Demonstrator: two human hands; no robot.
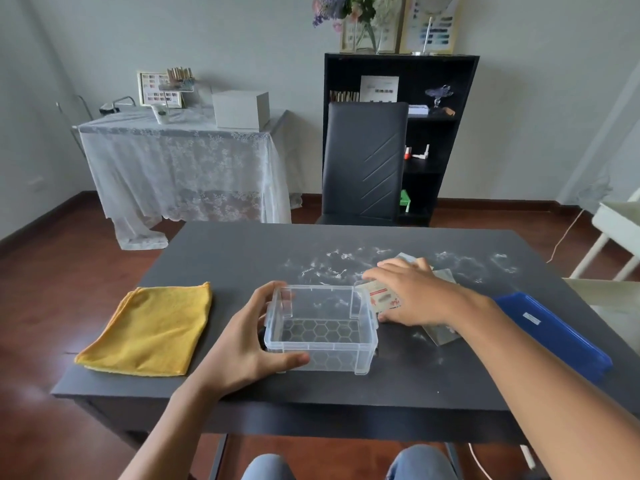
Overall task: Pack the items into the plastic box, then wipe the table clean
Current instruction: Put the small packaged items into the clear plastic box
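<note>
A clear plastic box (320,329) with nothing inside stands near the front middle of the dark table (242,258). My left hand (242,344) grips its left end, thumb along the front wall and fingers over the far corner. Right of the box, my right hand (412,296) lies over several flat packets (381,299), its fingers spread on top of a white packet with red print. More packets (441,332) stick out below my wrist. A folded yellow cloth (152,329) lies at the table's left.
White smears (332,265) streak the table's far right half. The blue box lid (554,332) lies at the right edge. A dark chair (363,161) stands behind the table, with a black shelf and a lace-covered side table further back.
</note>
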